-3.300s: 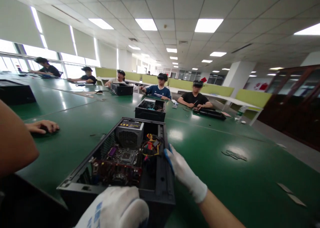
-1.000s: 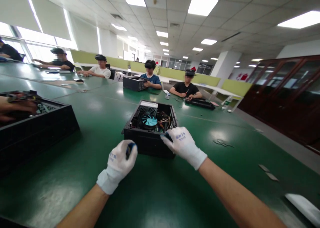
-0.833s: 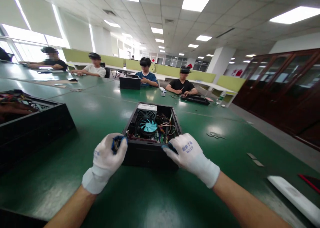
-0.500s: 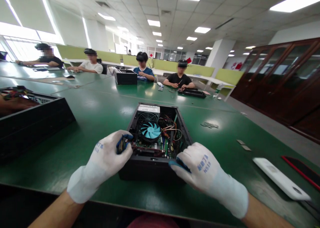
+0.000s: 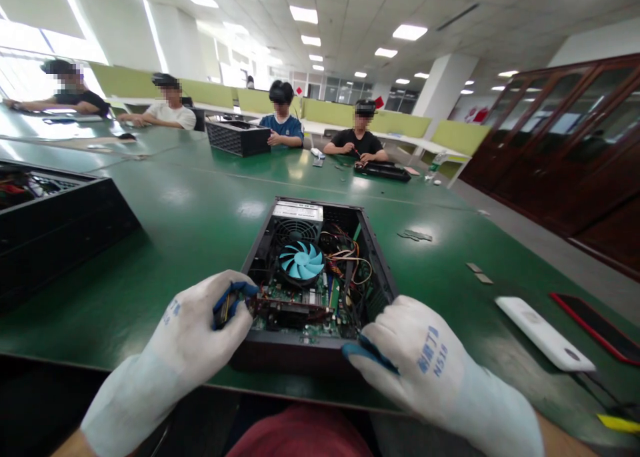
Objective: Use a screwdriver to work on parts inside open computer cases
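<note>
An open black computer case [image 5: 373, 260] lies flat on the green table [image 5: 190, 223] at its near edge, showing a blue cooling fan [image 5: 301, 260], a green board and coloured wires. My left hand [image 5: 193, 333], in a white glove, grips the case's near left corner with its fingers curled; a small dark thing shows between them, too small to name. My right hand [image 5: 410, 357], also gloved, grips the near right corner.
Another open black case [image 5: 55, 217] stands at the left. A white device [image 5: 543, 323] and a red-edged dark one [image 5: 595, 320] lie at the right. Small metal pieces [image 5: 415, 235] lie further out. Several seated people work at the far side, with a black case [image 5: 237, 138] there.
The case has slid toward me to the near table edge, both hands gripping its corners. The view has tilted down. 3.3 s ago my hands were at another case.
</note>
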The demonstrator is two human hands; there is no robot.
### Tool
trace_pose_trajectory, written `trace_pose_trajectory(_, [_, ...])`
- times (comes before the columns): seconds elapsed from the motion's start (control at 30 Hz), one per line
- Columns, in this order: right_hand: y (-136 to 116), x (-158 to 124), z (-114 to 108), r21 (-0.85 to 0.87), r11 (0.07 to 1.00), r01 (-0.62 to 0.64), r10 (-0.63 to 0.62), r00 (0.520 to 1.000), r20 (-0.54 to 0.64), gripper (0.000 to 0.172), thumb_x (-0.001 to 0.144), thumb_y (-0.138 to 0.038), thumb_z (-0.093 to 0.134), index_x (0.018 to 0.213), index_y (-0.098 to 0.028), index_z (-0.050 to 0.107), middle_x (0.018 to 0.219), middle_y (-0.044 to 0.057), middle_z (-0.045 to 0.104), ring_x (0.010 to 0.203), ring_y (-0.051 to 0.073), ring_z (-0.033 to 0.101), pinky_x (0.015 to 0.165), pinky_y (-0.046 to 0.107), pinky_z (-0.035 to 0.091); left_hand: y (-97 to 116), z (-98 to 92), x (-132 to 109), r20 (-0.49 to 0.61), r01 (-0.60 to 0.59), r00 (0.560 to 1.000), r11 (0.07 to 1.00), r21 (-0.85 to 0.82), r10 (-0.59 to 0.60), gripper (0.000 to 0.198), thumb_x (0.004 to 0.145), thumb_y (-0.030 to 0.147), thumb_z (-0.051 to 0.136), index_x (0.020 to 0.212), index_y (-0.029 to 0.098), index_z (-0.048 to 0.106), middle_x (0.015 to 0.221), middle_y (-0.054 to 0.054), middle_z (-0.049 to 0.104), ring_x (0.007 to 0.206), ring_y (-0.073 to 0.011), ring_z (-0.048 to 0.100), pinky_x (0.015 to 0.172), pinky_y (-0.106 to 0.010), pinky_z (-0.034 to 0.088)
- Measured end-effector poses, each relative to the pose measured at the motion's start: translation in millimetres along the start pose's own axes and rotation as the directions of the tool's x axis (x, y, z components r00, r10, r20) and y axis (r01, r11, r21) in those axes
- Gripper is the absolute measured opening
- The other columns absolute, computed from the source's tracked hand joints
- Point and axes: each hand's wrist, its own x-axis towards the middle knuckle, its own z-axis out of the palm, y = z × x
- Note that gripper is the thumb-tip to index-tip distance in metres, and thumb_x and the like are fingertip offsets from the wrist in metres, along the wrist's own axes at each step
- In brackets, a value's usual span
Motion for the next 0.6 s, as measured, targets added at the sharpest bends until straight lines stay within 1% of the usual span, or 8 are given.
trace_pose_trajectory(0.13, [1.6,5.2,1.2,0.021,1.0,-0.003,0.003,1.0,0.015,0.041,0.102,-0.042,0.053,0.066,-0.022,0.059,0.06,0.001,0.059,0.059,0.016,0.048,0.065,0.036,0.024,-5.4,3.2,0.0,-0.033,-0.011,0.999,1.0,-0.006,0.01,0.021,0.076,0.029,0.057,0.091,0.026,0.07,0.074,0.003,0.072,0.062,-0.0158,0.066,0.06,-0.025,0.051])
trace_pose_trajectory(0.27, [3.6,7.5,3.5,0.041,0.999,-0.011,0.009,0.999,0.035,0.041,0.102,-0.04,0.054,0.065,-0.023,0.057,0.06,0.001,0.059,0.057,0.016,0.048,0.065,0.037,0.024,-8.9,6.4,0.6,-0.024,0.018,1.0,1.0,-0.012,-0.018,0.021,0.075,0.032,0.059,0.09,0.028,0.072,0.074,0.002,0.073,0.059,-0.0171,0.065,0.058,-0.027,0.052])
trace_pose_trajectory(0.47, [5.7,6.7,9.0,0.06,0.998,-0.015,0.013,0.999,0.039,0.042,0.101,-0.041,0.054,0.064,-0.022,0.054,0.058,0.0,0.055,0.057,0.015,0.045,0.065,0.036,0.023,-4.9,7.8,1.4,-0.032,0.091,0.995,0.995,-0.048,-0.092,0.022,0.071,0.033,0.057,0.086,0.028,0.072,0.072,0.002,0.073,0.059,-0.0184,0.063,0.061,-0.029,0.052])
trace_pose_trajectory(0.6, [3.8,5.3,12.0,0.045,0.998,-0.032,0.032,0.999,0.012,0.042,0.101,-0.041,0.053,0.063,-0.021,0.054,0.058,0.0,0.055,0.056,0.015,0.045,0.065,0.035,0.024,-3.2,8.6,1.2,-0.028,0.092,0.995,0.992,-0.081,-0.094,0.022,0.071,0.031,0.056,0.085,0.026,0.071,0.074,0.001,0.072,0.063,-0.0185,0.064,0.063,-0.029,0.051])
